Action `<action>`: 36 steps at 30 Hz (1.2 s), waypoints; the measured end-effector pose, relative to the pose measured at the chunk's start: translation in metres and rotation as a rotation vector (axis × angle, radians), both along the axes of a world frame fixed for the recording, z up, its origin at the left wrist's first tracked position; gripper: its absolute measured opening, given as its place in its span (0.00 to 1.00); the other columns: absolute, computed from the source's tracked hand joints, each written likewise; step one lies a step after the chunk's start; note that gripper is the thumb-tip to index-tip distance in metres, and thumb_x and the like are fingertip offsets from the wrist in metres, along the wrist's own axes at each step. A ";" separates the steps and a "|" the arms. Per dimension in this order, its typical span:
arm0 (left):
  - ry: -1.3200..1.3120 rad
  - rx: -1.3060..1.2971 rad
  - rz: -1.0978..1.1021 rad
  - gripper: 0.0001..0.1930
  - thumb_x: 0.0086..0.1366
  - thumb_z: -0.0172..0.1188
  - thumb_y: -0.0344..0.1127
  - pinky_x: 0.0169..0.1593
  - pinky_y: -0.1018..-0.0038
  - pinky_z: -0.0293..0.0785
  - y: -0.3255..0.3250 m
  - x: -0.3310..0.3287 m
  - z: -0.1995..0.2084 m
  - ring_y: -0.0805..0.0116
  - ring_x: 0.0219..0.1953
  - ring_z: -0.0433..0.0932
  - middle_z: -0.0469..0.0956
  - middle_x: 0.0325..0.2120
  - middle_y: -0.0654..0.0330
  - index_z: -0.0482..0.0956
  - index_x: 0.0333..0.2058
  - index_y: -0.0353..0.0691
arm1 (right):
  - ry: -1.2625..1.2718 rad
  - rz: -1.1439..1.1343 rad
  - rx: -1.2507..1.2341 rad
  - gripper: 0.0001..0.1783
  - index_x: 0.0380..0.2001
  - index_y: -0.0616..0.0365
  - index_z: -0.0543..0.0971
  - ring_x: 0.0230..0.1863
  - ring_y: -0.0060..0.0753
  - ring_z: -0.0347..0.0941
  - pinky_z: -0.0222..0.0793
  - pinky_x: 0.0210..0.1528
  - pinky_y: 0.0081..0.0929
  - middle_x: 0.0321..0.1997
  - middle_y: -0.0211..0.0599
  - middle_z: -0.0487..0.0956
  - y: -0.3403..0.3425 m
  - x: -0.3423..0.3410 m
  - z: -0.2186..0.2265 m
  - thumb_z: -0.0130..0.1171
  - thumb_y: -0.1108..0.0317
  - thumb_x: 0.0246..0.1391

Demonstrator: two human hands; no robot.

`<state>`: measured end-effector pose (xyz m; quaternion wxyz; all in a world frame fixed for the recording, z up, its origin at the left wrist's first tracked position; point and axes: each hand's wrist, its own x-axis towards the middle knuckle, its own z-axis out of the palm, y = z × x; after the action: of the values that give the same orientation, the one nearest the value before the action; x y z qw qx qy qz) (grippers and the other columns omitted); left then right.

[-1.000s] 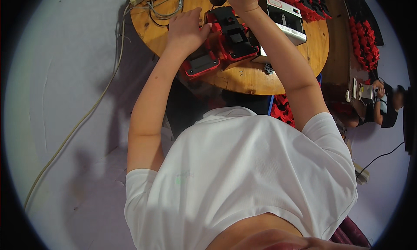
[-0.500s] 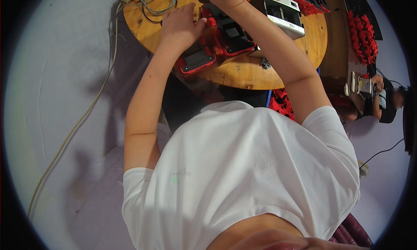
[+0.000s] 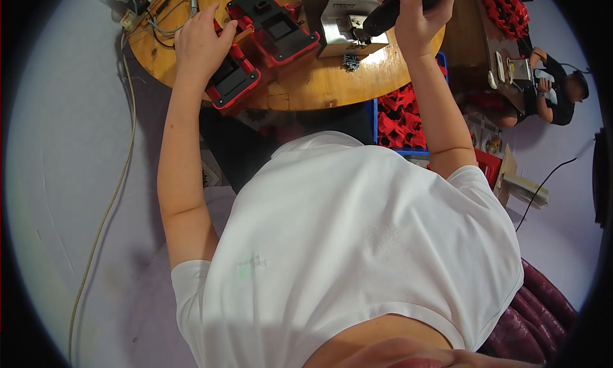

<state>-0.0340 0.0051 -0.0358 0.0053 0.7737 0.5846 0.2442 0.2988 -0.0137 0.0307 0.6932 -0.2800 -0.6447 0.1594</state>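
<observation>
My right hand (image 3: 421, 26) is wrapped around a black electric screwdriver (image 3: 389, 13), its tip pointing left at the front of a silver metal screw feeder (image 3: 345, 7). My left hand (image 3: 201, 45) lies with fingers stretched out at the left housing, the thumb apart. That red and black housing (image 3: 235, 80) is partly covered by the hand. Just right of it sits a second red and black housing (image 3: 281, 32) with a square window-like recess. A small heap of screws (image 3: 350, 62) lies on the table before the feeder.
The round wooden table (image 3: 306, 93) has cables (image 3: 169, 26) at its far left. Below its right edge is a blue crate (image 3: 375, 122) of red parts (image 3: 402, 115). More red parts (image 3: 504, 10) lie at the far right, where another person (image 3: 559, 90) sits.
My right hand has moved right from above the housings to the screw feeder, bringing the screwdriver into view. My left hand stays by the left housing. The whole view has shifted.
</observation>
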 end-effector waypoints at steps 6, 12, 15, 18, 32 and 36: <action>-0.040 -0.021 -0.030 0.35 0.64 0.64 0.58 0.62 0.55 0.68 0.001 -0.007 0.001 0.49 0.56 0.77 0.81 0.51 0.48 0.76 0.59 0.35 | 0.038 0.040 -0.063 0.20 0.52 0.56 0.69 0.24 0.23 0.73 0.72 0.26 0.26 0.28 0.32 0.75 -0.002 -0.011 -0.005 0.64 0.60 0.66; -0.011 0.125 0.006 0.41 0.59 0.69 0.63 0.60 0.57 0.71 -0.010 -0.039 -0.002 0.47 0.57 0.77 0.77 0.55 0.42 0.76 0.59 0.33 | 0.099 0.182 -0.318 0.20 0.46 0.57 0.70 0.25 0.21 0.73 0.73 0.27 0.25 0.29 0.30 0.75 0.007 -0.032 0.037 0.65 0.55 0.65; -0.190 -0.118 0.040 0.41 0.56 0.72 0.64 0.56 0.60 0.73 -0.017 -0.037 0.001 0.48 0.51 0.79 0.79 0.47 0.45 0.78 0.54 0.31 | 0.213 0.312 -0.140 0.19 0.45 0.57 0.70 0.25 0.21 0.74 0.73 0.27 0.23 0.29 0.29 0.75 0.024 -0.087 0.052 0.65 0.56 0.65; -0.233 -0.107 0.041 0.41 0.54 0.72 0.65 0.54 0.58 0.75 -0.029 -0.041 0.006 0.45 0.50 0.79 0.81 0.45 0.44 0.80 0.50 0.29 | 0.386 0.476 0.056 0.18 0.47 0.57 0.68 0.26 0.19 0.72 0.71 0.26 0.19 0.32 0.27 0.74 0.048 -0.161 0.047 0.66 0.63 0.65; -0.259 -0.208 0.083 0.41 0.52 0.73 0.67 0.55 0.57 0.75 -0.022 -0.024 0.018 0.46 0.51 0.79 0.80 0.44 0.44 0.78 0.43 0.29 | 0.215 0.445 0.173 0.17 0.50 0.58 0.69 0.35 0.16 0.69 0.68 0.36 0.17 0.39 0.26 0.74 0.101 -0.222 0.025 0.64 0.67 0.64; -0.238 -0.187 0.090 0.42 0.51 0.72 0.68 0.55 0.57 0.75 -0.019 -0.026 0.010 0.46 0.52 0.78 0.80 0.45 0.44 0.78 0.44 0.29 | 0.156 0.458 0.107 0.16 0.50 0.59 0.68 0.34 0.16 0.69 0.67 0.35 0.16 0.39 0.26 0.74 0.094 -0.218 0.025 0.62 0.68 0.65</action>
<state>-0.0602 -0.0141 -0.0258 0.1356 0.7084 0.6342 0.2785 0.0811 0.0807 0.0557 0.7005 -0.0765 -0.6433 0.2992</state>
